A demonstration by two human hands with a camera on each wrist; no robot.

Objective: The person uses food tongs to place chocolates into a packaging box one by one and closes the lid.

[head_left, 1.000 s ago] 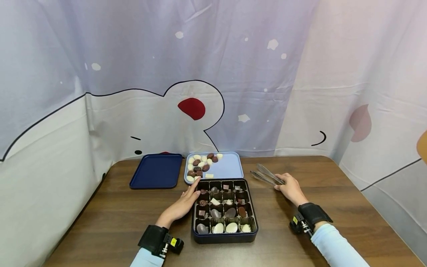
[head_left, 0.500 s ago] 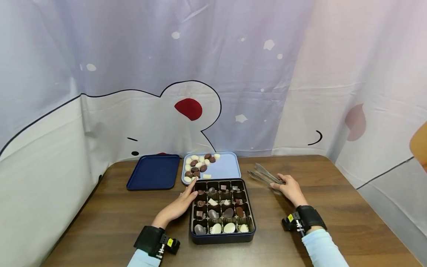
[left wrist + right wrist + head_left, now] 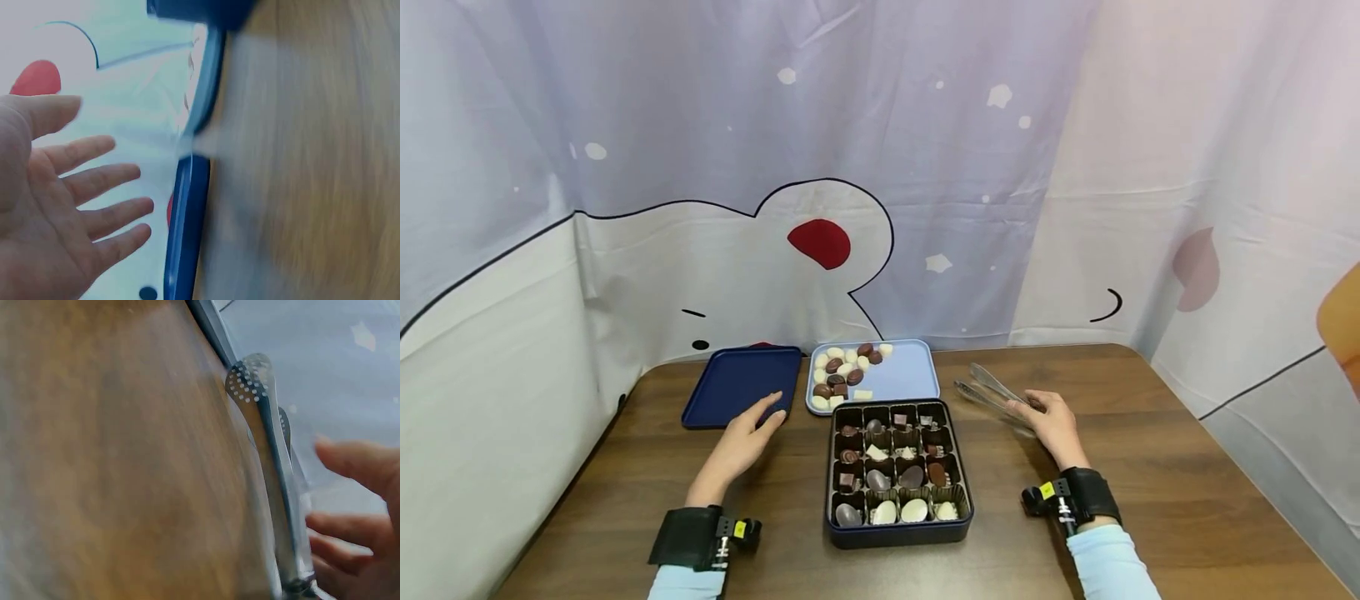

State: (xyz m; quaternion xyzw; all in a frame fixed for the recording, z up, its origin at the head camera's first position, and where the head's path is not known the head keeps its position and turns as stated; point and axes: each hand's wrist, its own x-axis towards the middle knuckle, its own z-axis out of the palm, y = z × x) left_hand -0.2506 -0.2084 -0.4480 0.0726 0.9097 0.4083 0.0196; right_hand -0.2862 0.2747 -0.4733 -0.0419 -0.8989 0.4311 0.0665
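Note:
My left hand point(image 3: 739, 443) hovers in front of the dark blue tray point(image 3: 741, 387), empty, its fingers spread in the left wrist view. To its right stands a dark box point(image 3: 898, 533), whose compartments hold brown and white chocolates point(image 3: 913, 511). Metal tongs point(image 3: 992, 388) with perforated tips lie on the table right of the box. My right hand point(image 3: 1055, 427) is at their near end. In the right wrist view its thumb stands apart from the fingers point(image 3: 350, 528), which are close beside the tongs and not curled round them.
A light blue tray point(image 3: 902, 379) behind the box bears loose white and brown chocolates point(image 3: 847, 367) on its left side. All stand on a wooden table point(image 3: 1150, 433), with a printed curtain point(image 3: 970, 167) along its back edge.
My left hand has left the box's left edge and moved left towards the dark blue tray. My right hand stays by the tongs, its fingers loosening. The head view has shifted slightly.

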